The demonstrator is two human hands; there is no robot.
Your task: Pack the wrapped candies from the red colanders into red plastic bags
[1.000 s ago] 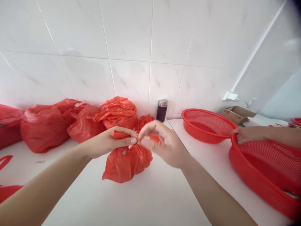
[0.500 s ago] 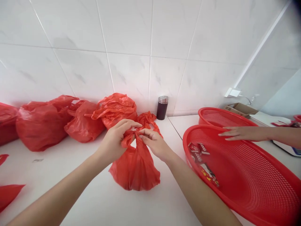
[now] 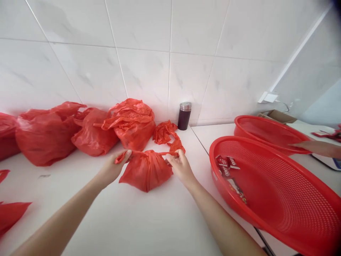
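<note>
A filled red plastic bag [image 3: 148, 174] rests on the white table, its neck drawn together in a knot at the top. My left hand [image 3: 113, 166] is closed on one twisted handle, and my right hand [image 3: 181, 165] grips the other. Both handles are stretched taut out to the sides. Just behind the bag lies a crumpled, flat piece of red plastic bag [image 3: 164, 132]. What the tied bag holds is hidden.
Several full red bags [image 3: 48, 137] line the tiled wall. A dark flask [image 3: 184, 116] stands there too. On the right, a large red basket [image 3: 269, 188] holds small packets [image 3: 226, 165]; behind it is another red basket [image 3: 266, 129] with a co-worker's hand [image 3: 306, 145] at its rim.
My hands have moved apart, pulling the bag's handles tight across the knot. The co-worker's hand has moved from the near basket to the far one.
</note>
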